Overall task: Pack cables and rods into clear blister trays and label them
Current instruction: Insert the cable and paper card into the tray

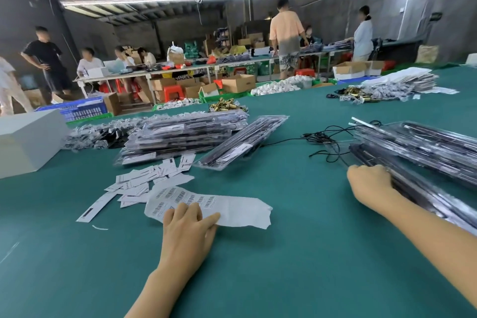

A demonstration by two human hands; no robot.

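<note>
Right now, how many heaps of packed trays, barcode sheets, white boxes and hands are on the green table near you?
Tray heaps: 3 (left, middle, right)
Barcode sheet: 1
White box: 1
Hands: 2 (left hand, right hand)
Total: 7

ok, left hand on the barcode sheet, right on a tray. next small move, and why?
Probably draw the blister tray toward the table centre. The right hand already grips its near end, and the left hand rests on the barcode label sheet, so a label is within reach once the tray arrives.
</note>
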